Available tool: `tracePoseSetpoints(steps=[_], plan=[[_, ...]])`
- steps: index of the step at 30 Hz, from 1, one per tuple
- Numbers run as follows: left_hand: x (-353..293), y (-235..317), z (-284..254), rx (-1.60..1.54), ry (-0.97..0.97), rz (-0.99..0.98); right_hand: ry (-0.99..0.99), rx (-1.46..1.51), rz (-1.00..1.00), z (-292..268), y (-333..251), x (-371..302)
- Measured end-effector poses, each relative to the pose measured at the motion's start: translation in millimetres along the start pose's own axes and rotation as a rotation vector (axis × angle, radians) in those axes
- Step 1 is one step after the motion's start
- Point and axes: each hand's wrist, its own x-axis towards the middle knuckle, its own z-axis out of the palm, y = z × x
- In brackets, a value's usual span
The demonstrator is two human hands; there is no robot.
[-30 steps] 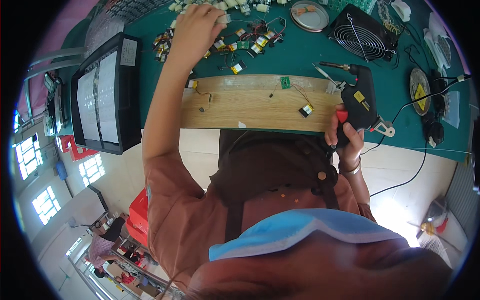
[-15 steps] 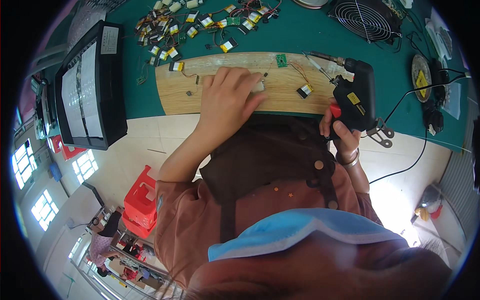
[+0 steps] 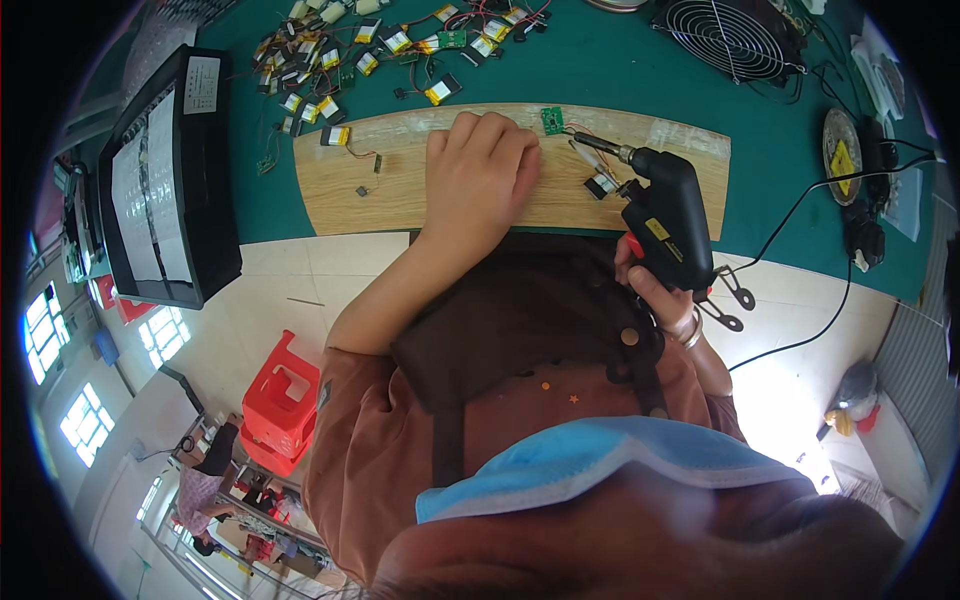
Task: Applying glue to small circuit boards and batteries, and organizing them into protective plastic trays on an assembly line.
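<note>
My right hand point(image 3: 655, 290) is wrapped round the handle of a black soldering gun point(image 3: 668, 215) with a red trigger. Its tip points left, close to a small green circuit board point(image 3: 552, 121) on the wooden board point(image 3: 400, 205). Beneath the gun's front lies a small battery pack point(image 3: 600, 186), partly covered. My left hand point(image 3: 478, 175) rests over the middle of the wooden board, fingers curled down; whatever they hold is hidden. Left of it are another small battery point(image 3: 336, 136) with wires and a tiny dark part point(image 3: 362, 191).
Several wired batteries point(image 3: 397, 40) are heaped on the green mat at the far left. A round fan point(image 3: 727, 40) stands far right, near a round tin point(image 3: 842, 150) and a black cable point(image 3: 790, 215). A black bin point(image 3: 205, 190) stands left. Red stools point(image 3: 282, 405) are on the floor; another person point(image 3: 205, 490) bends behind.
The soldering gun in my right hand has moved left, its tip now near the green circuit board. My left hand has shifted slightly right and hides the pale thing seen under its fingers.
</note>
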Motion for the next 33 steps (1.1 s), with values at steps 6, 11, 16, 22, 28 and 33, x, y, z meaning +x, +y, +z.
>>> tracePoseSetpoints(steps=[6,11,16,22,28,33], plan=[[-3,2,-1,-0.033,0.075,-0.104,-0.002,-0.179,0.048,-3,4,-1],[-7,2,-2,-0.032,0.052,-0.147,0.034,-0.162,0.052,3,4,2],[-7,3,-5,-0.024,0.025,-0.151,0.069,-0.156,0.053,4,6,2],[-7,0,-7,-0.004,0.034,-0.165,0.012,-0.207,0.026,4,6,4],[-9,0,-8,0.027,0.016,-0.172,0.02,-0.21,-0.001,4,7,5],[-15,1,-6,-0.006,0.051,-0.192,0.065,-0.185,0.047,4,4,3]])
